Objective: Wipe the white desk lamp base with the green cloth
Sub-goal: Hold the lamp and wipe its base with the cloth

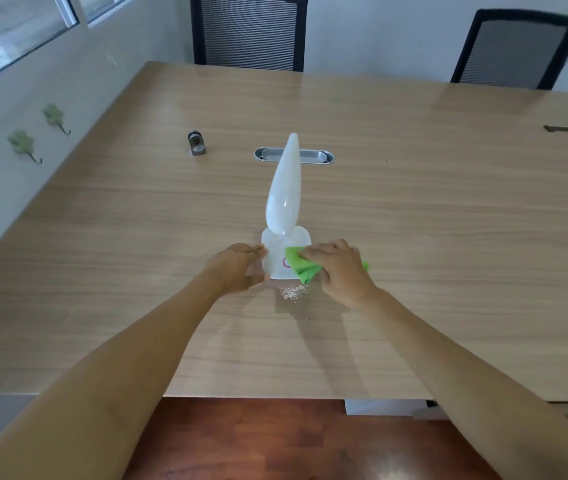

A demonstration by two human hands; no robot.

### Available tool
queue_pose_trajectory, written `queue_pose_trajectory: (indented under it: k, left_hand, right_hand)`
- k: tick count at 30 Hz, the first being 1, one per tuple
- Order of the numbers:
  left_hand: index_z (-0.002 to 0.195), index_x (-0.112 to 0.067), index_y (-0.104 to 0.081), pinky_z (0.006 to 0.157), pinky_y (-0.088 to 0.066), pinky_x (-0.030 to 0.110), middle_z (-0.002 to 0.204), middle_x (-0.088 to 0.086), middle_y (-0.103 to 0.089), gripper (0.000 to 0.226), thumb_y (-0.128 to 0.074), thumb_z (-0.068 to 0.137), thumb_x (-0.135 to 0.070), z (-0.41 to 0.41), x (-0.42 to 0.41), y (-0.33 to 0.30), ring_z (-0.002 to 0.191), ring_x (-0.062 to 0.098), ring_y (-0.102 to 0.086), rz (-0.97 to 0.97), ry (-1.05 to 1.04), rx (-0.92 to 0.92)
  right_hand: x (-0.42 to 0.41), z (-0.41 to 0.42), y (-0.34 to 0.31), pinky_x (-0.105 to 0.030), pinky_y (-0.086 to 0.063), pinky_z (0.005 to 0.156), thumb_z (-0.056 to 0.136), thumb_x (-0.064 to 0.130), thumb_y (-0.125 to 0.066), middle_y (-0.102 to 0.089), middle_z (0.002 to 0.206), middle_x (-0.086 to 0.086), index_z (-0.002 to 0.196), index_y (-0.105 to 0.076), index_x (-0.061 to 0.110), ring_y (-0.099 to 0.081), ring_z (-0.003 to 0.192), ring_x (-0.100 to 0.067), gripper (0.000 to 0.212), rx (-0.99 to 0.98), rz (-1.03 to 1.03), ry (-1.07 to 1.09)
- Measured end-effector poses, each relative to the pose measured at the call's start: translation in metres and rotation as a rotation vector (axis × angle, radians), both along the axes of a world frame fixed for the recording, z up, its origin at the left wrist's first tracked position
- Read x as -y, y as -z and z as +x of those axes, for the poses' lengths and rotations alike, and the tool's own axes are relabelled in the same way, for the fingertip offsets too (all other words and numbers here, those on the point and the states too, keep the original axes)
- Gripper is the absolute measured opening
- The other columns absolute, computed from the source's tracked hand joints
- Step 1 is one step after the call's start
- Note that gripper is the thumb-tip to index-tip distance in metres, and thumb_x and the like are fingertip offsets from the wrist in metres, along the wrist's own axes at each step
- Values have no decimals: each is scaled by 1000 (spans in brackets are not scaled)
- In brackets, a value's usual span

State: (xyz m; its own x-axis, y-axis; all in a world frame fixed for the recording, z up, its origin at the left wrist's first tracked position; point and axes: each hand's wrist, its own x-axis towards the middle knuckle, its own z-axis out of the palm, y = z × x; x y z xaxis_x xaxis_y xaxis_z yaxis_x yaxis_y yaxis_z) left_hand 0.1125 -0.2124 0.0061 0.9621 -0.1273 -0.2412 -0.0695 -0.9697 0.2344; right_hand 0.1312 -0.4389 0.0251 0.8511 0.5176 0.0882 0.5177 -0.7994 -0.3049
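Observation:
The white desk lamp stands on the wooden table, its long head (285,188) pointing away from me over its square base (277,252). My left hand (237,268) grips the base's left side. My right hand (339,268) presses the bunched green cloth (301,265) onto the right front of the base, partly covering a pink ring mark. A small patch of pale crumbs (293,292) lies on the table just in front of the base.
A small grey metal object (196,143) sits at the back left. A silver cable grommet (294,155) is set into the table behind the lamp. Two black mesh chairs (249,31) (514,50) stand at the far edge. The wall with hooks (23,143) runs along the left.

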Motion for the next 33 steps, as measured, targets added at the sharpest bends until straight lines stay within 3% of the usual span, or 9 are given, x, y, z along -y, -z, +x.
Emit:
queue_pose_trajectory:
  k: [4,12,14,17,20,23,27,30,33]
  left_hand:
    - [148,-28,-27,115,-26,28,156,-13,-28,67,-55,89,-44,0,1,-2,145,14,-23,-10,-3,18]
    - [148,-28,-28,115,-30,32,156,-11,-30,68,-56,88,-45,0,0,-1,144,14,-25,-1,-5,8]
    - [148,-29,-28,115,-30,32,156,-12,-29,67,-56,88,-44,1,0,-1,144,14,-25,-3,-2,6]
    - [148,-29,-28,115,-31,32,156,-12,-30,67,-56,88,-44,1,0,-1,144,14,-25,-5,2,0]
    - [147,-29,-29,114,-32,32,155,-13,-30,67,-56,88,-44,2,0,-1,143,14,-26,-3,-2,5]
    - [147,-29,-30,114,-31,31,155,-15,-30,66,-56,88,-44,2,0,0,143,14,-27,-9,-2,14]
    - [147,-29,-30,115,-30,31,155,-14,-30,66,-56,88,-42,2,0,2,143,14,-27,-13,6,15]
    - [147,-28,-31,113,-31,31,155,-14,-31,66,-57,88,-41,2,-1,3,143,14,-28,-18,2,22]
    - [146,-30,-31,113,-31,29,154,-15,-32,67,-58,87,-43,2,-1,2,142,12,-27,-27,-9,24]
  right_hand:
    - [-20,13,8,-36,-37,95,80,0,-46,-48,142,5,134,-49,28,-41,119,-29,61,-62,-43,65]
    - [7,-20,21,-46,-49,83,74,-4,-46,-64,126,-5,123,-62,17,-55,99,-38,55,-69,-60,-244]
    - [7,-6,12,-42,-48,85,73,-2,-44,-67,120,-7,123,-61,16,-56,95,-37,56,-19,-7,-162]
    - [-5,20,1,-39,-43,95,78,2,-42,-61,127,-8,129,-56,15,-51,108,-36,55,28,27,9]
    - [-21,26,10,-39,-43,99,82,4,-49,-55,130,-13,132,-53,15,-47,117,-37,51,-119,29,52]
    - [-28,20,22,-40,-41,102,83,21,-59,-50,131,-12,133,-52,20,-43,119,-35,50,-195,-24,41]
    - [-17,23,25,-45,-31,111,82,42,-60,-30,150,-3,139,-38,36,-29,136,-29,61,-215,-123,30]
    - [-8,23,22,-48,-35,107,83,39,-57,-19,155,2,141,-25,45,-34,133,-30,67,-274,-207,-15]
    - [-2,14,15,-47,-36,103,83,37,-57,-21,152,1,141,-23,48,-38,123,-34,68,-205,-302,-59]
